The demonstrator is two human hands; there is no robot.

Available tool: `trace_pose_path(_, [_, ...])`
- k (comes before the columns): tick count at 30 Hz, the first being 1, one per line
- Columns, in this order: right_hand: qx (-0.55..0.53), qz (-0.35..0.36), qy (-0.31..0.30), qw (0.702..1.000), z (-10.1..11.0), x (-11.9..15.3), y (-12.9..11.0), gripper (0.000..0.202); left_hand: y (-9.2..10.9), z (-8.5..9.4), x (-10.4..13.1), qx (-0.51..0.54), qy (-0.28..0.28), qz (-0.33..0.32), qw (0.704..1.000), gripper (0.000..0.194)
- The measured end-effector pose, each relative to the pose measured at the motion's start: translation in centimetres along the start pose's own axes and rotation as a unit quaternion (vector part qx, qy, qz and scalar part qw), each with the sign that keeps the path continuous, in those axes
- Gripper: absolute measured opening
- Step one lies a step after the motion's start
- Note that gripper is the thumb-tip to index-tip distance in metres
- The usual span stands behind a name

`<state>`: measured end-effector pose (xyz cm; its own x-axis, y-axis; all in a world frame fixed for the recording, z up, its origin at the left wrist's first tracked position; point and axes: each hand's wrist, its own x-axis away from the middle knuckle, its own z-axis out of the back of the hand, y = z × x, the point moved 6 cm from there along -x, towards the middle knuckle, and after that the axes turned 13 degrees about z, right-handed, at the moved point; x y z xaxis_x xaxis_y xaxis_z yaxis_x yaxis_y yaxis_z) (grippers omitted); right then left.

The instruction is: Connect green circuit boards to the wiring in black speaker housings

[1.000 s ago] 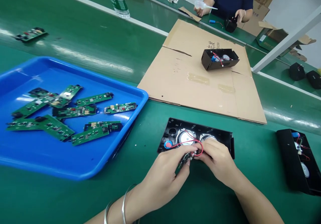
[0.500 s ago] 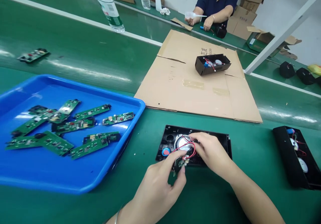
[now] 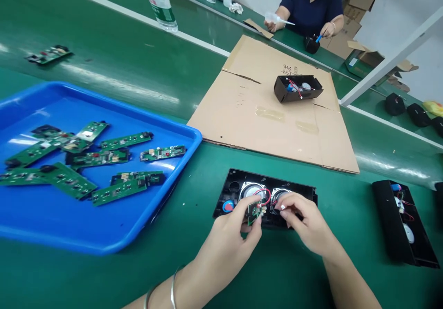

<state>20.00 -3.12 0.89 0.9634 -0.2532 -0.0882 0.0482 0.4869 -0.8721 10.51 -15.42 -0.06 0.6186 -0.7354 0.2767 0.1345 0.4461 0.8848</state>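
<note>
Over a black speaker housing, my left hand pinches a small green circuit board. A red wire loops up from that board. My right hand is closed on a small white connector, held just above the right-hand speaker. Its thin leads are mostly hidden by the fingers. The left-hand speaker sits in the housing behind the board. A round blue and red part lies at the housing's left end.
A blue tray with several circuit boards stands at left; one more board lies beyond it. Flattened cardboard bears another housing. A third housing lies at right. A water bottle and a co-worker are across the bench.
My right hand has moved right, from the left-hand speaker to the right-hand one, and now has a white connector showing in its fingers. The board in my left hand has turned slightly.
</note>
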Motion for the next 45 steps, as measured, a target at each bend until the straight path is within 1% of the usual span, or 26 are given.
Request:
trace_pose_path(4, [0.066,0.093,-0.018,0.993,-1.1,-0.5,-1.6,0.012,-0.2,-0.4,-0.5,0.018,-0.026,0.035,0.999,0.028])
trace_pose_path(8, [0.149,0.126,0.011,0.981,-1.0,-0.8,-2.2,0.015,0.0,-0.2,-0.7,0.026,-0.043,0.057,0.997,0.027])
trace_pose_path(11, [0.204,0.172,0.036,0.963,-0.9,-0.6,-2.7,0.017,0.0,-0.1,-0.7,0.025,-0.048,0.071,0.996,0.028])
trace_pose_path(14, [0.240,0.203,0.043,0.948,-1.0,-0.5,-3.1,0.019,-0.1,-0.2,-0.8,0.036,-0.052,0.084,0.994,0.030])
trace_pose_path(18, [0.225,0.217,0.045,0.949,-1.1,-0.7,-3.2,0.018,-0.2,-0.3,-0.9,0.065,-0.058,0.102,0.991,0.030])
trace_pose_path(22, [0.212,0.234,0.045,0.948,-1.1,-0.7,-3.4,0.016,0.2,-0.2,-1.0,0.086,-0.052,0.105,0.989,0.030])
trace_pose_path(27, [0.219,0.241,0.024,0.945,-1.3,-0.6,-3.4,0.015,0.0,-0.1,-0.9,0.102,-0.046,0.110,0.988,0.023])
trace_pose_path(34, [0.284,0.269,0.038,0.920,-1.5,-0.4,-3.7,0.016,0.0,-0.2,-0.7,0.092,-0.031,0.066,0.993,0.023])
trace_pose_path(38, [0.310,0.283,0.027,0.907,-1.9,-0.2,-3.9,0.014,-0.1,-0.2,-0.7,0.086,-0.027,0.064,0.994,0.024])
trace_pose_path(45, [0.319,0.268,0.032,0.909,-1.8,-0.6,-3.9,0.020,0.1,-0.4,-0.5,0.075,-0.039,0.041,0.996,0.023])
